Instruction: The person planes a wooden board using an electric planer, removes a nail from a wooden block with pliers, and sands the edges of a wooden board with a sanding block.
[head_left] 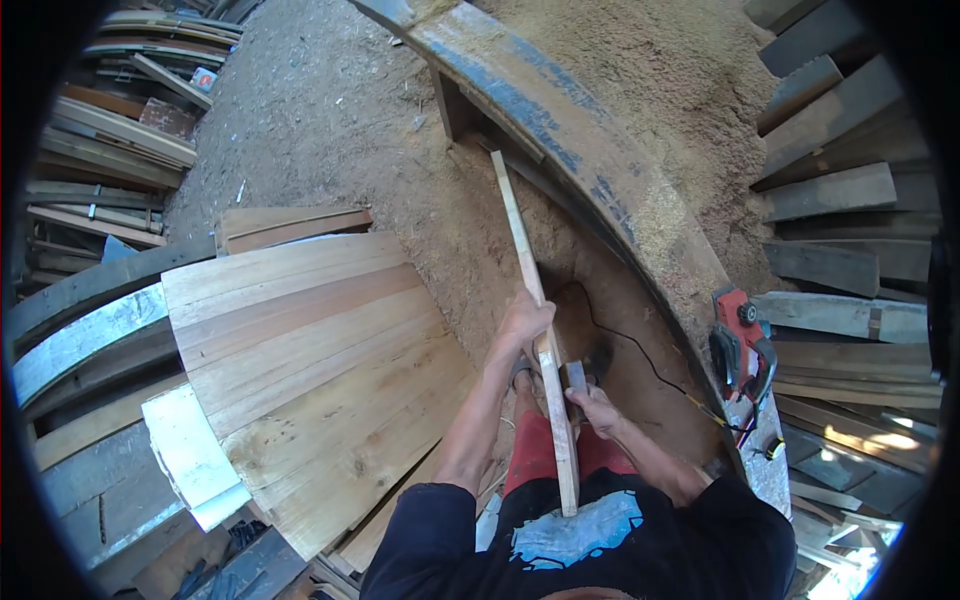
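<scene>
A long, narrow wooden strip (pixel 516 225) slants from my belly away toward the worn bench. My left hand (pixel 527 318) is closed around it near its middle. My right hand (pixel 598 410), just right of the strip's lower half, grips a small flat grey piece (pixel 576 376) that stands up out of the fingers; its exact kind is unclear. The near end of the strip (pixel 568 490) rests against or just over my shirt; I cannot tell which. Its far end lies close to the bench's side.
A long bench (pixel 600 150) with worn blue paint curves past on the right. On it sits a red electric planer (pixel 737 340), its black cord (pixel 625 335) hanging to the ground. Wide boards (pixel 330 330) lie at left; stacked planks (pixel 830 195) line the right. Sawdust (pixel 660 60) covers the ground beyond.
</scene>
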